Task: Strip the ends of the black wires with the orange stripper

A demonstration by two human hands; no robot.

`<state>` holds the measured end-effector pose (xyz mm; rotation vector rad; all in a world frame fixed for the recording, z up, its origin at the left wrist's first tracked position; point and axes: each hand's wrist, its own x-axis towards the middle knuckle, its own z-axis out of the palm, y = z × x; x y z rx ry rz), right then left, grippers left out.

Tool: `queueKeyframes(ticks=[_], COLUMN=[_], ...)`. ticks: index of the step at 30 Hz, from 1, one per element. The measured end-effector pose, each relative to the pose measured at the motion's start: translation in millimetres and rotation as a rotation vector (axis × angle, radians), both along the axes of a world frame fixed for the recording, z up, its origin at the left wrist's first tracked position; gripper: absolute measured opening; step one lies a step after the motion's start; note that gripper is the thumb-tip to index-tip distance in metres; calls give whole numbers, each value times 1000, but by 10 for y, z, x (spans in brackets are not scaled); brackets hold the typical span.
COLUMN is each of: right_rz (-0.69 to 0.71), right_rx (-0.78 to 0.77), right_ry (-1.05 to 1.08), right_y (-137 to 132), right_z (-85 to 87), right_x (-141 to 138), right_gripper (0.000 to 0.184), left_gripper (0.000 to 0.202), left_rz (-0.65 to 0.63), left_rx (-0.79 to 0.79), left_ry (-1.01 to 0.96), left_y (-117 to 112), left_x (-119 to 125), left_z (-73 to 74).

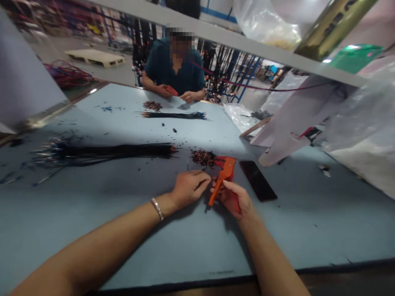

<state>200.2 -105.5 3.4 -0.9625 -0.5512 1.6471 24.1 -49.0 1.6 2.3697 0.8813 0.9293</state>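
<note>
My right hand [236,199] is wrapped round the handles of an orange-red wire stripper [226,170], whose head points away from me. Close beside it on the left, my left hand [190,187] is closed, thumb and fingers pressed together; what they pinch is too small or hidden to name. Just beyond both hands lies a pile of short copper-and-black scraps [203,158]. A long bundle of black wires [123,152] stretches across the table to the left, with pale and blue ends at its far left.
Right of the stripper lies a black phone [258,181]. Across the blue table [173,246], a co-worker [174,65] holds a red tool [172,90] behind a second wire bundle [175,115] and scrap pile [152,106]. A shelf bar [216,31] crosses overhead; plastic bags [364,111] crowd the right.
</note>
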Motion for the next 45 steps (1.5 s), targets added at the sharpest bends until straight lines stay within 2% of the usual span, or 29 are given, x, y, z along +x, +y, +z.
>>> queueKeyframes(ticks=[3,5,7,10,13,14,15,17,19,21,23,25,31,40,45], right_rz=[8,12,21,29,44,49,52,57,59,59,51,47,36,38,15], right_rx=[-23,-37,-35,-19,-15,-15,-16,-18,-16,-14,-8,-2,-15,12,-29], right_ry=[49,67,81,90,92,92,93,93,91,90,88,81,84,82,89], right_y=[19,33,43,45,45,47,50,60,72,84,91,94,90,106,103], right_z=[-42,-64,-75,-74,-74,-77,-81,-93,-107,-119,-125,-123,-104,-141,-103], right_x=[47,73,88,94,95,96,97,101,103,101,95,88,72,64,32], right_gripper=[21,20,20,19,14,14,14,15,14,13,12,11,11,11,11], left_gripper=[29,26,22,18,15,17,20,21,21,19,18,19,15,20,19], left_rz=[74,149,168,81,-78,-68,-4,205,434,598,652,666,653,681,615], left_rx=[132,127,99,51,53,67,80,66,-12,-76,-110,-127,-143,-149,-97], left_ry=[240,374,486,557,444,400,373,364,382,436,507,530,528,648,556], left_y=[-47,-71,-102,-168,-201,-191,-168,-89,14,110,178,221,299,338,413], left_x=[22,32,32,-20,-209,-315,-441,-742,-1060,-1336,-1522,-1611,-1570,-1549,-1446], left_z=[14,29,60,146,258,294,327,381,410,408,372,309,168,149,201])
